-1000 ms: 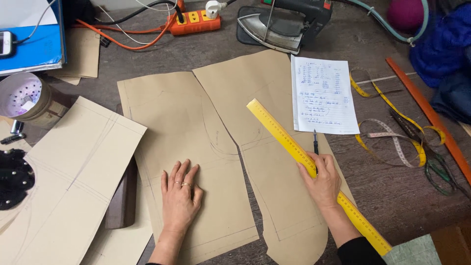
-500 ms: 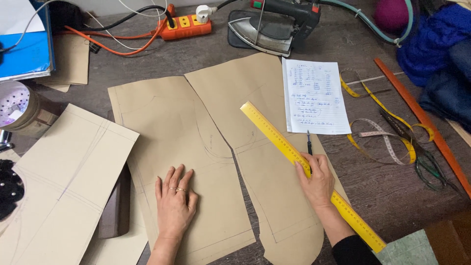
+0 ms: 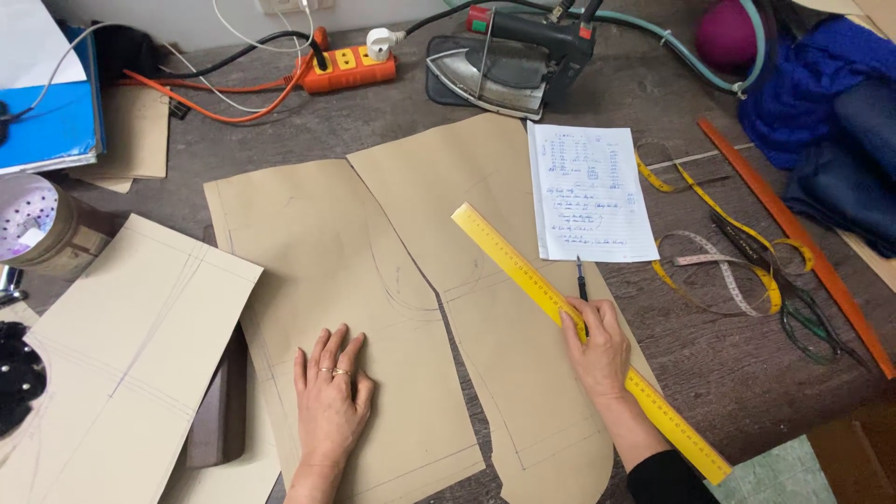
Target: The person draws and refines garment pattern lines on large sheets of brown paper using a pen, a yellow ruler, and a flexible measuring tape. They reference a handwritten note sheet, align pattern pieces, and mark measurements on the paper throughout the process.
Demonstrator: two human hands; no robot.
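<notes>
Your left hand lies flat, fingers spread, on the left kraft-paper pattern piece at the lower middle of the frame, gripping nothing and only pressing the sheet down. Your right hand rests on the yellow ruler, which runs diagonally from the centre toward the lower right across the right pattern piece. A dark pen pokes up from that hand; its fingers look closed around it while they pin the ruler, though exactly how they hold it is hidden.

Judging by the paper, both pieces are already cut out and lie side by side with a narrow gap between them. Each carries pencil lines: a curve on the left piece near the middle, and a straight border near the bottom edge of each (faint, so I cannot follow them all the way). The ruler is not lined up with any of those marks that I can make out, so further ruling looks to be what remains.

The sheet of handwritten notes sits just above the ruler, touching the right piece's edge. The tape measure and scissors wait at the right; the iron stands at the top.
</notes>
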